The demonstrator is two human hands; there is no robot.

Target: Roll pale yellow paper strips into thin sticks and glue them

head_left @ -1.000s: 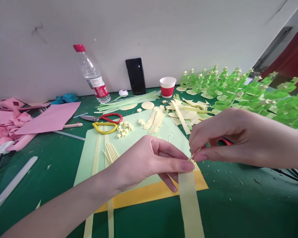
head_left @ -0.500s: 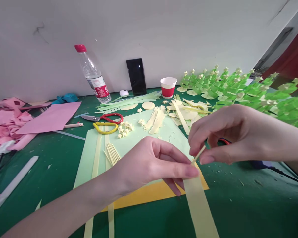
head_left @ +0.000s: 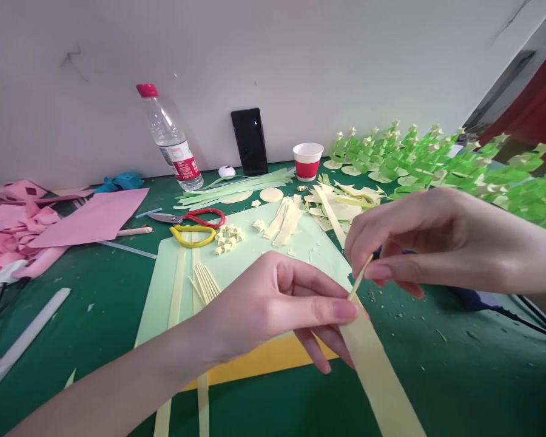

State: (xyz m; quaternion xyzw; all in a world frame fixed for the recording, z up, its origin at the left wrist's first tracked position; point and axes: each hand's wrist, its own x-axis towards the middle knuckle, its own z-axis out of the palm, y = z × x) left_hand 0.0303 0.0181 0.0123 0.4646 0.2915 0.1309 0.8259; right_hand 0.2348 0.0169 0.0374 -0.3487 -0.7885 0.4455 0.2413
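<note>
Between thumb and fingers, my left hand (head_left: pixel 295 309) pinches the top of a wide pale yellow paper strip (head_left: pixel 382 376), which hangs down toward the near edge of the view. My right hand (head_left: pixel 418 243) holds a thin end that rises from the strip, closed on it with thumb and forefinger; whether this is a rolled corner or a separate stick I cannot tell. Under my left wrist lies a light green paper sheet (head_left: pixel 250 243) on a yellow-orange sheet (head_left: pixel 259 361). Thin rolled yellow sticks (head_left: pixel 204 282) fan out beside my left hand, near small folded paper stars (head_left: pixel 230 237).
Scissors (head_left: pixel 195 227) with red and yellow handles lie by the stars. A bottle (head_left: pixel 173 145), a phone (head_left: pixel 249 141) and a paper cup (head_left: pixel 307 162) stand along the wall. Green paper plants (head_left: pixel 418 155) crowd the right; pink paper (head_left: pixel 91 215) covers the left. Yellow scraps (head_left: pixel 341 203) lie behind.
The strip's lower end has swung to the right. My right hand has raised the thin end slightly, and my left fingers have shifted a little on the strip.
</note>
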